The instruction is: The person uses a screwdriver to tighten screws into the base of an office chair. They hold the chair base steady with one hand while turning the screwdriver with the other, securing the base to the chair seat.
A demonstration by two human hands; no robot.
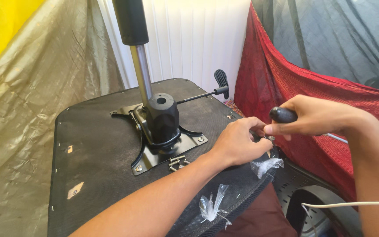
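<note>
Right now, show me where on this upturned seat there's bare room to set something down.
Free: the wide black underside left of the metal mounting plate, out to the seat's left edge, and the strip behind the plate under the lever. Crowded: the right front corner, where the loose bolts, plastic wrappers, the left hand and the right hand with its dark-handled tool sit together.

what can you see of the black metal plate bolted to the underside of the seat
The black metal plate lies flat on the upturned seat base, glossy and four-armed, with screws showing at its near corners. A bulky black housing rises from its middle, holding a chrome gas-lift column. A thin lever with a paddle handle sticks out towards the right. Loose screws lie beside its front edge. Neither hand touches it.
</note>
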